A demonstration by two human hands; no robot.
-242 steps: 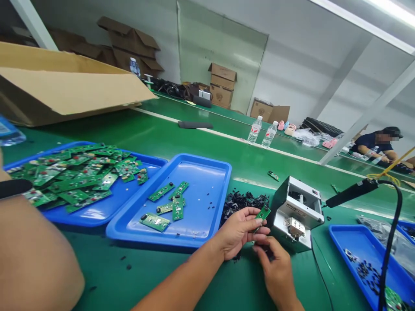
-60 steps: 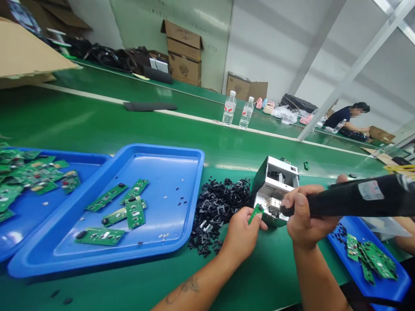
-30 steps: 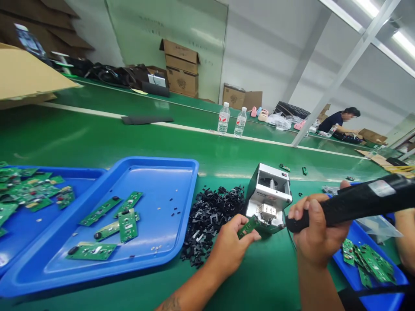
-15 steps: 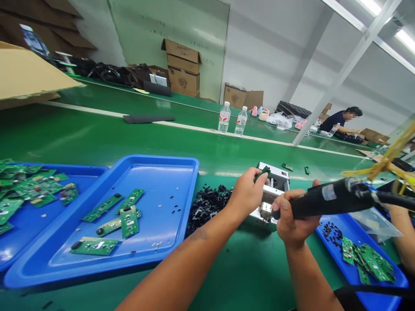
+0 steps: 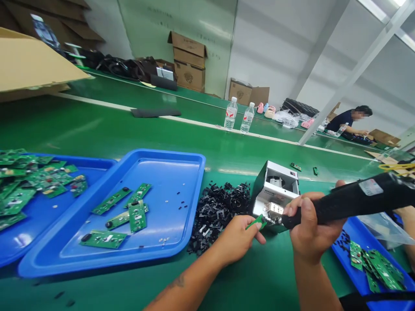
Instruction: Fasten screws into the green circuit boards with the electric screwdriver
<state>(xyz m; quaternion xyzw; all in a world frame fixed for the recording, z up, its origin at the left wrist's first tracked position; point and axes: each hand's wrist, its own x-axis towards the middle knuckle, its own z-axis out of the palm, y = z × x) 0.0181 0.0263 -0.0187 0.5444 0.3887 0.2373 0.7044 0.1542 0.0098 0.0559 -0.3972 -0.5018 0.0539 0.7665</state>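
Note:
My left hand is closed on a small green circuit board, pinched between thumb and fingers at the front left of a white and black screw feeder. My right hand wraps round a thick black electric screwdriver, which lies nearly level and points left. Its tip is close to the feeder's metal front part and to the board; whether it touches either I cannot tell. Just left of the feeder is a heap of small black plastic parts.
A blue tray at left holds several boards; another blue tray beyond it is piled with more. On the right, a third tray carries boards and black bits. Two water bottles stand behind. A co-worker sits far right.
My left hand has brought the board down from over the feeder to its front left, near the screwdriver tip. The right hand keeps its hold on the screwdriver. The view has shifted slightly.

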